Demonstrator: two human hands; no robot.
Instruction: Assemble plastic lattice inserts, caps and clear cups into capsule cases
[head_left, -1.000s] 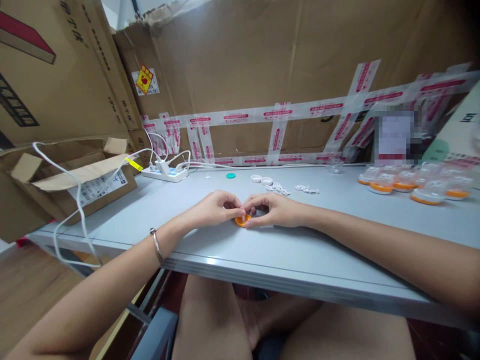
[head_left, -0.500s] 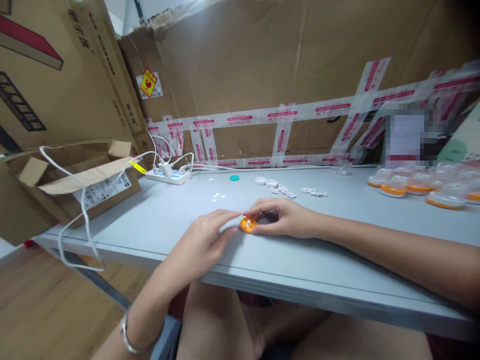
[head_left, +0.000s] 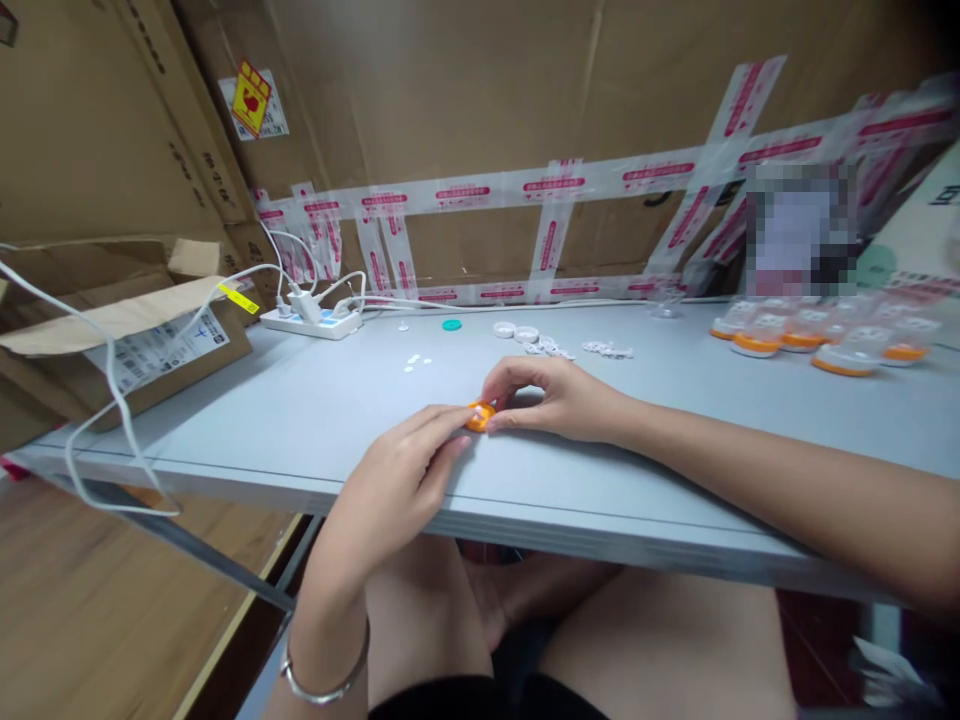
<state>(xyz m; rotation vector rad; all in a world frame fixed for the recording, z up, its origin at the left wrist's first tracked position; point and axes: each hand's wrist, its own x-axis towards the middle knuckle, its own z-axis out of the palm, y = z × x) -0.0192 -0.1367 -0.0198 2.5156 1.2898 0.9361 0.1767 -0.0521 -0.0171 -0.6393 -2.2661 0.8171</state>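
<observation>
A small round orange disc (head_left: 480, 424) with a whitish piece at its middle lies on the grey table. My right hand (head_left: 544, 395) grips its right edge between thumb and fingers. From the other side my left hand (head_left: 409, 465) reaches in, its fingertips over the disc's left part and touching it. Those fingertips cover some of the whitish piece. Beyond the hands are two white rings (head_left: 515, 332), small white parts (head_left: 550, 347), a green disc (head_left: 451, 325) and several tiny white pieces (head_left: 416, 360).
At the right stand several clear-topped pieces with orange bases (head_left: 846, 358). A white power strip (head_left: 311, 322) with cables sits at back left, beside an open cardboard box (head_left: 161, 350). Large taped cardboard (head_left: 465, 110) rises behind the table (head_left: 660, 500).
My left fingertips have come onto the orange disc, where before they were beside it. My right hand keeps its hold. The camera view has tilted down and shifted.
</observation>
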